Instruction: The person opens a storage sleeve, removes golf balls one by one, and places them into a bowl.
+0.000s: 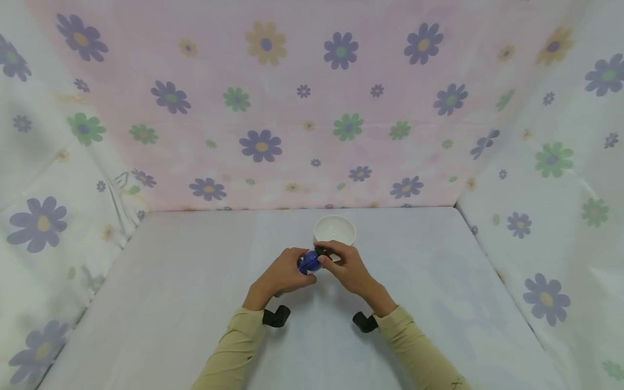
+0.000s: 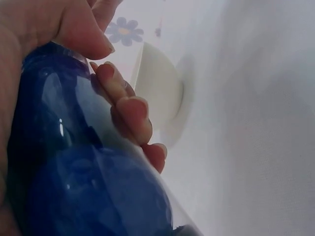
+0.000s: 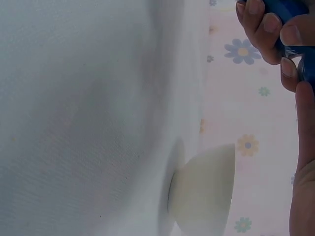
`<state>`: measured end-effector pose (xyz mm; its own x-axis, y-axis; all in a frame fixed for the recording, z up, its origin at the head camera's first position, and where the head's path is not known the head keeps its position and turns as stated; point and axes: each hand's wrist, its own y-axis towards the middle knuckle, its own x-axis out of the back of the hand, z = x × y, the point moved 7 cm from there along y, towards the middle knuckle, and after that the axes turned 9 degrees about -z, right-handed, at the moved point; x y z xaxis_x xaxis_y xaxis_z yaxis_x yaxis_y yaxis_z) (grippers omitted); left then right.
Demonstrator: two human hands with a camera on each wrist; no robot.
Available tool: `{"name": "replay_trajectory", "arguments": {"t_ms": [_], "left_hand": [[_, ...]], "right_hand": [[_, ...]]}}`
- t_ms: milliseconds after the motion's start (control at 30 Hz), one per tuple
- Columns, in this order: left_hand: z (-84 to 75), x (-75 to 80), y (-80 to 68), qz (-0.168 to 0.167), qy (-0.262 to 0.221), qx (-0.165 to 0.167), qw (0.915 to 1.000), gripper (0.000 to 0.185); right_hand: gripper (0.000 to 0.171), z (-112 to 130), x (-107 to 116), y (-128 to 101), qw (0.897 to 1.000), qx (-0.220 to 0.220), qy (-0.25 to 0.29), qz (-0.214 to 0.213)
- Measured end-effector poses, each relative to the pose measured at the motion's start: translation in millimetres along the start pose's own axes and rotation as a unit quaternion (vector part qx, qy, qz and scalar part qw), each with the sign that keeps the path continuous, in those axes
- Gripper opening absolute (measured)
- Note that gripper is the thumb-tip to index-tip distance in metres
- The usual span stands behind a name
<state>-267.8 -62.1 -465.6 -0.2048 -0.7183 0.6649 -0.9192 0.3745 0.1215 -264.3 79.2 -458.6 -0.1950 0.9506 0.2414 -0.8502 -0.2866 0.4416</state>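
Blue and glossy, the small bottle (image 1: 309, 262) sits between both hands just above the white cloth-covered table (image 1: 170, 292), near the middle of the scene and just on the near side of a white bowl (image 1: 334, 229). I see my left hand (image 1: 285, 272) wrapped around the bottle's body from the left; in the left wrist view the fingers (image 2: 129, 110) curl over the blue surface and the thumb presses on it from above, so that hand holds the bottle firmly. My right hand (image 1: 347, 265) comes in from the right and closes on the bottle's dark top end, its fingertips pinching that end; the right wrist view shows fingertips (image 3: 266, 24) bunched on the blue shape at the upper edge of the picture. What the dark top is, a cap or a nozzle, I cannot tell.

White and upright, the bowl stands on the table just beyond the hands, apart from the bottle; from the head view its inside looks bare. Both sleeves are tan, and a dark wrist mount (image 1: 275, 316) shows under each forearm. Flowered fabric (image 1: 292, 108) hangs behind the table and along both sides.
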Motion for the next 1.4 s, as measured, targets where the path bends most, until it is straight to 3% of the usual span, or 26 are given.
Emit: {"name": "replay_trajectory", "arguments": {"t_ms": [133,500,833,1000,1400], "left_hand": [[0.9,-1.3,-0.5,0.001,0.003,0.000,1.0000,0.036],[3.6,-4.9,-2.7,-0.013,-0.001,0.008,0.9999,0.039],[5.4,-7.6,-3.3,-0.016,0.007,0.025,0.9995,0.043],[8.6,-7.9,-4.1,-0.016,0.014,0.050,0.9985,0.050],[10.4,-9.2,-6.2,-0.016,0.015,0.069,0.9974,0.050]], "right_hand": [[0.034,-1,1,-2,0.999,-0.030,0.039,0.006],[0.031,-5,6,-6,0.999,-0.042,0.027,-0.012],[0.027,-3,14,-10,0.998,-0.018,0.042,-0.047],[0.024,-1,19,-10,0.997,-0.002,0.037,-0.069],[0.024,-5,30,-14,0.995,-0.032,0.040,-0.087]]}}
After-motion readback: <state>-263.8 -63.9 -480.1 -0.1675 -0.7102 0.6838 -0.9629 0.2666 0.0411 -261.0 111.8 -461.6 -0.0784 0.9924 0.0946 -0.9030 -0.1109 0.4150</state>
